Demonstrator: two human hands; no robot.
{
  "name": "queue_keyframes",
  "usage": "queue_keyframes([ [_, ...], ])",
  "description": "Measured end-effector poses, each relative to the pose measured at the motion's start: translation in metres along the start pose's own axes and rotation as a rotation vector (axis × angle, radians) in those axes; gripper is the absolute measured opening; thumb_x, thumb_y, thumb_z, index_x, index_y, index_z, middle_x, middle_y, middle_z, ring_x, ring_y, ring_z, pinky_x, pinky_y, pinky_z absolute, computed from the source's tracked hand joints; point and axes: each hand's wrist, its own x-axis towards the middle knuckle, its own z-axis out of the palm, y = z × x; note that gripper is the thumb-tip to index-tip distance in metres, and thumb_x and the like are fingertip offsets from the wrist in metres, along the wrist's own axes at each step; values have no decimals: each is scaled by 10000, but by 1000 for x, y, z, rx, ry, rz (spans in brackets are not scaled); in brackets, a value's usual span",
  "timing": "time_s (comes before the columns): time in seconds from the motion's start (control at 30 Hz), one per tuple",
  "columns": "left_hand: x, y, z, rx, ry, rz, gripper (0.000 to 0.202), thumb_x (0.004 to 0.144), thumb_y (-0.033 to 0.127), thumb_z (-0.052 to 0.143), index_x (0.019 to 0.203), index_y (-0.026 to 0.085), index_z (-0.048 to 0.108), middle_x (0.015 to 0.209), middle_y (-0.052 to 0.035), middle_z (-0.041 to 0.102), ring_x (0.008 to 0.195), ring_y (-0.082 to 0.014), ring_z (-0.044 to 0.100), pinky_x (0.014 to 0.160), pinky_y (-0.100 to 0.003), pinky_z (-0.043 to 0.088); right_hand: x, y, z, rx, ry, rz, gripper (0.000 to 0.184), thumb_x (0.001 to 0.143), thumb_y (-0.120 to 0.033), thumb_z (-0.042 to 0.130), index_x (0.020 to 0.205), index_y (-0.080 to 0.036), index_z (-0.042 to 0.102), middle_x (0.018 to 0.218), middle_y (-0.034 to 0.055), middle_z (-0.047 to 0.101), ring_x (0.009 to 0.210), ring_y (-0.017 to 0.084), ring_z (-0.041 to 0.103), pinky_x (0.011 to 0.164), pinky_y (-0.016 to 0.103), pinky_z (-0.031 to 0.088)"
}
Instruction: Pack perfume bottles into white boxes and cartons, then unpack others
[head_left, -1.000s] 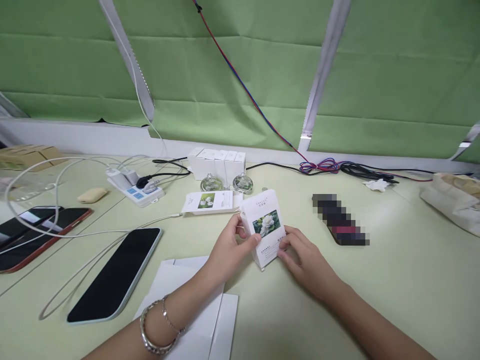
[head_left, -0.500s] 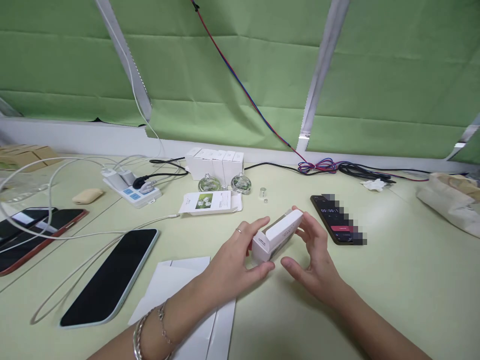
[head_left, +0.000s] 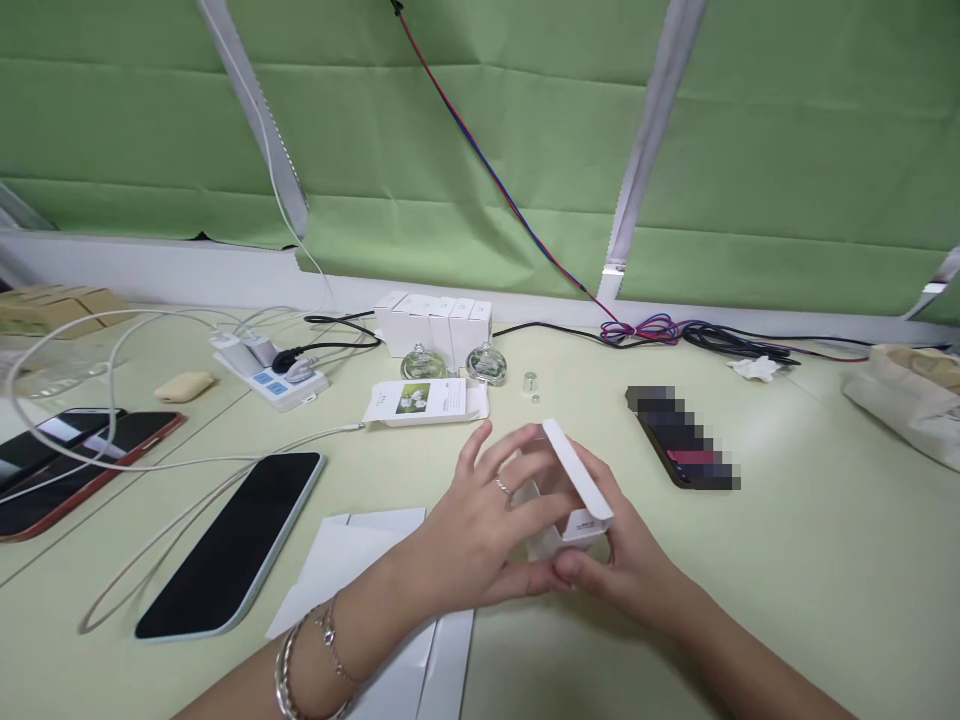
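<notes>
A small white cardboard box (head_left: 576, 468) is tilted between my two hands above the table, its window or opening side toward my left hand. My right hand (head_left: 628, 540) is closed around the box's right side, thumb at the lower near edge. Curved fingers of my left hand (head_left: 487, 520), one with a ring, reach over the side of the box, and its thumb presses below it, so the box sits between them. My fingers cover much of the box, and its inside cannot be made out. White flat cardboard sheets (head_left: 367, 565) lie under my left forearm.
Behind my hands lie an opened printed carton (head_left: 424, 400), two round glass bottles (head_left: 486, 364), a small clear cap (head_left: 530, 382) and a row of white boxes (head_left: 435, 320). Phones (head_left: 232, 550) and a power strip (head_left: 277, 385) with cables are leftward; another phone (head_left: 679, 440) lies right.
The box has turned so its narrow white side slants down to the right. My right hand has closed around it, and my left fingers have moved up over its side.
</notes>
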Motion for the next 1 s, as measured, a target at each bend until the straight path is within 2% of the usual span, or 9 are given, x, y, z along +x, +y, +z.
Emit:
queue_keyframes([
  [0.07,1,1,-2,12,-56,8,413,822,457,523,1206,308,491,1280,-68,482,1224,-283,368,1061,-526,48,-1,3,-1,-102,38,-60,713,822,-462,529,1397,-262,158,1412,105,318,1282,274,353,1000,415,401],
  [0.17,1,3,-3,46,-47,-38,467,846,404,501,1293,305,409,1274,-81,518,1126,-253,481,1035,-488,115,-3,6,-4,-298,189,-292,721,821,-256,552,1396,-312,121,1357,99,347,1236,277,396,964,447,421],
  [0.27,0,2,-4,83,20,-22,433,857,285,490,1285,283,421,1181,-50,608,1043,-227,532,1026,-461,123,-1,5,-9,-501,220,-422,646,792,-86,500,1340,-331,261,1275,93,383,1187,262,424,916,434,447],
  [0.33,-2,-3,-6,107,90,18,400,842,212,495,1234,285,472,1113,-11,651,1062,-226,519,1042,-468,90,1,5,-13,-567,173,-405,540,793,-64,471,1267,-295,357,1224,105,414,1147,252,453,880,413,467],
  [0.43,-3,-16,-9,109,181,-11,327,818,158,509,1117,284,552,1080,14,661,1158,-234,461,1062,-489,104,7,9,-17,-493,173,-386,413,812,-85,453,1170,-263,349,1159,118,458,1100,235,487,814,392,499],
  [0.53,-5,-30,-9,-10,256,-99,226,834,146,487,997,255,601,993,-15,661,1058,-204,535,1015,-440,291,16,18,-21,-410,193,-344,285,840,-139,456,1060,-257,319,1122,116,488,1105,224,500,770,361,521],
  [0.67,-7,-39,-7,-222,351,-261,170,868,200,460,958,213,603,866,-50,603,838,-169,566,766,-322,468,31,28,-23,-327,139,-226,176,864,-228,464,979,-257,333,1045,81,531,928,177,593,715,336,556],
  [0.87,-7,-40,-7,-317,241,-458,318,916,283,371,1190,217,518,912,-54,483,881,-171,501,806,-328,450,46,41,-3,-106,231,-142,189,875,-317,466,997,-260,333,1036,64,541,873,161,614,789,392,543],
  [1.0,-6,-39,-5,-396,188,-589,390,932,355,298,1262,202,441,1157,-100,391,1143,-201,407,990,-372,358,43,46,13,-83,322,-176,218,873,-275,478,1035,-262,333,1104,79,493,951,166,589,806,391,528],
])
